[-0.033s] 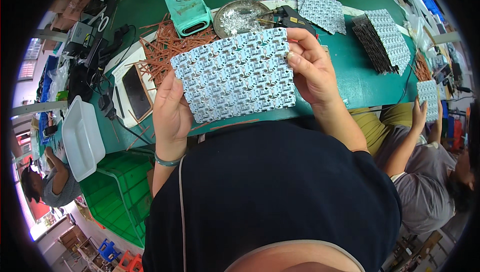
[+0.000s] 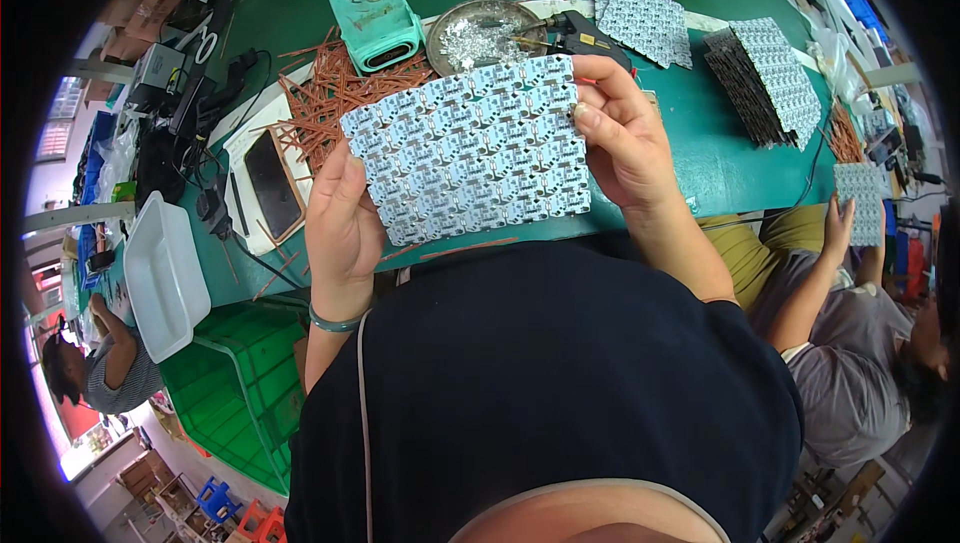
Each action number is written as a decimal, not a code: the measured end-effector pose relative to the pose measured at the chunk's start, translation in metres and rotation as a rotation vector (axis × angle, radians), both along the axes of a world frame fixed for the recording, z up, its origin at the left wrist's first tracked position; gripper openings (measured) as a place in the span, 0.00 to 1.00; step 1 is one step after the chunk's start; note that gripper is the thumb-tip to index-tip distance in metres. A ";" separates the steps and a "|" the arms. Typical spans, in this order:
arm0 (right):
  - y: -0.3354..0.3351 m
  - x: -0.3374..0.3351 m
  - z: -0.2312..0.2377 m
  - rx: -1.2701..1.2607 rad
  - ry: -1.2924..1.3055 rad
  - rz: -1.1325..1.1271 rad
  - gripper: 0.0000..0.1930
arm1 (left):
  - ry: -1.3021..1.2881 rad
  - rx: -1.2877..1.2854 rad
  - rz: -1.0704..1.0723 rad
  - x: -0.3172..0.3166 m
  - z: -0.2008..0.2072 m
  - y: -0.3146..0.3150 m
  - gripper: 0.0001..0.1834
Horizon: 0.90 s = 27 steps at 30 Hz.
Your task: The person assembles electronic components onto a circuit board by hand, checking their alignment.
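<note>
A white circuit board panel [image 2: 470, 158], printed with rows of repeated small patterns, is held up over the near edge of the green table. My left hand [image 2: 345, 218] grips its left side, thumb on the face and fingers behind. At the upper right corner my right hand [image 2: 630, 133] pinches the same panel, thumb in front. Just beyond it sit a round metal dish [image 2: 447, 43] of silvery bits and a black hand tool [image 2: 590, 38], probably a soldering iron. Thin reddish-brown strips [image 2: 310, 108] lie heaped beside a turquoise plastic container [image 2: 375, 18].
Stacks of similar panels [image 2: 765, 73] stand at the right and far right. A white tray [image 2: 165, 273] and a green crate [image 2: 235, 383] are at the left. On a pale board lies a dark phone-like slab [image 2: 272, 183]. Another person's hand [image 2: 838, 223] holds a panel at the right.
The co-worker's panel at the right has turned slightly. My hands and my panel look unchanged.
</note>
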State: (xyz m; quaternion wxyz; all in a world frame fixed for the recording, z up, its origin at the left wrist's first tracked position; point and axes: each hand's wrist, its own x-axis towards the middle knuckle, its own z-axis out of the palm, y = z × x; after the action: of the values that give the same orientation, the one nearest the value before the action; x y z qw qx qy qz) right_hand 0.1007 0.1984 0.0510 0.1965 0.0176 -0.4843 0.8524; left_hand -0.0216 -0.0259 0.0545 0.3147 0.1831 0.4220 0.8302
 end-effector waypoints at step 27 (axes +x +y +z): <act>0.005 0.001 -0.007 -0.010 -0.004 0.052 0.20 | -0.062 0.023 0.029 0.002 -0.005 0.000 0.20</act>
State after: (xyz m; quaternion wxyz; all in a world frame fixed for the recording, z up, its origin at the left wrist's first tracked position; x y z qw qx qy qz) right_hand 0.1013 0.2030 0.0442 0.1733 0.0275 -0.4798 0.8597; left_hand -0.0199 -0.0261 0.0498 0.3134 0.1548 0.4053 0.8447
